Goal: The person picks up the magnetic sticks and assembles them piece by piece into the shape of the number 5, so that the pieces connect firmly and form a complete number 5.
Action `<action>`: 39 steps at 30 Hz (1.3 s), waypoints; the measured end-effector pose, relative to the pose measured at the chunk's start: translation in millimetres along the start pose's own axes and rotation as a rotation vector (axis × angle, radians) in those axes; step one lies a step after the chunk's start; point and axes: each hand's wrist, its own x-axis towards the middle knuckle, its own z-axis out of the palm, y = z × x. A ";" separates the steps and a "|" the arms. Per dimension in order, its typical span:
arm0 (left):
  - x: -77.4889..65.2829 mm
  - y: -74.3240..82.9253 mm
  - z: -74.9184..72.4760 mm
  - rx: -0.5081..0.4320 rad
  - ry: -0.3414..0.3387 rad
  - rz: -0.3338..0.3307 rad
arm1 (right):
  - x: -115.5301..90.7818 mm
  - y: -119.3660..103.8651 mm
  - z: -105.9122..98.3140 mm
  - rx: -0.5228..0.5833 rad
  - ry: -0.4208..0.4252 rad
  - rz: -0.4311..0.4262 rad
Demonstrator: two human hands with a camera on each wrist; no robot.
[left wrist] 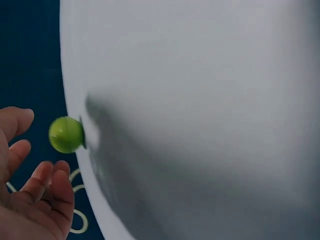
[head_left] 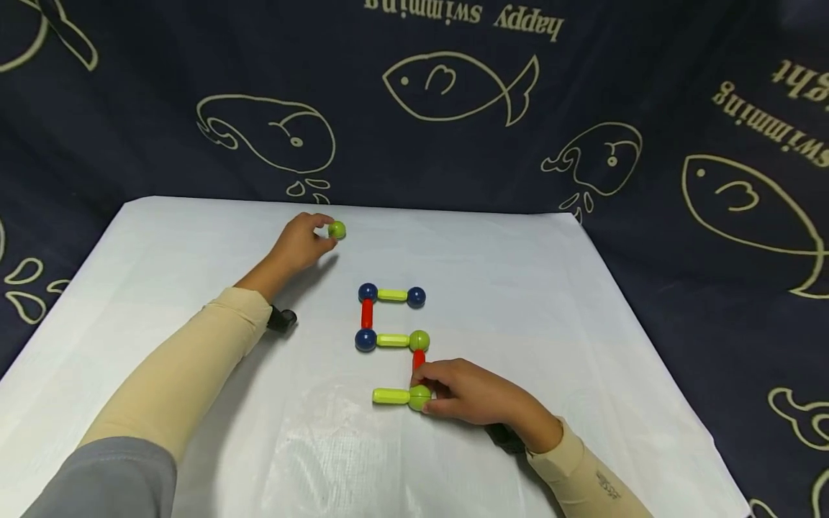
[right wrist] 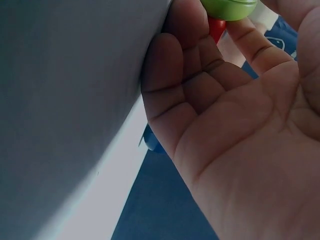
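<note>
Near the back edge of the table, my left hand (head_left: 300,244) reaches around a loose green ball (head_left: 337,230). The left wrist view shows this ball resting on the white surface, with a gap between it and the spread fingers. My right hand (head_left: 478,392) pinches another green ball (head_left: 419,398) between thumb and fingers, at the lower right corner of a flat shape of balls and sticks. A yellow-green stick (head_left: 391,396) juts left from that ball. A red stick (head_left: 418,357), partly hidden by the fingers, runs up to a further green ball (head_left: 419,340).
The rest of the shape has blue balls (head_left: 365,339), yellow-green sticks (head_left: 392,295) and a red stick (head_left: 367,314). It lies flat on the white table (head_left: 518,288). A dark cloth (head_left: 453,165) with fish drawings hangs behind the table's back edge.
</note>
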 end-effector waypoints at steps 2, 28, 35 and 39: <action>7.9 -0.8 2.2 0.011 0.006 -0.011 | -0.6 1.0 0.0 -0.002 0.002 -0.006; 15.4 -5.3 22.8 -0.181 -0.018 -0.152 | -3.3 -1.1 -0.9 0.003 0.000 -0.006; -19.2 11.1 9.5 -0.311 -0.067 -0.118 | -3.8 -1.2 -1.7 0.001 0.002 -0.003; -49.6 16.8 6.5 -0.384 -0.116 -0.082 | -3.5 -0.3 -1.2 0.004 0.000 0.001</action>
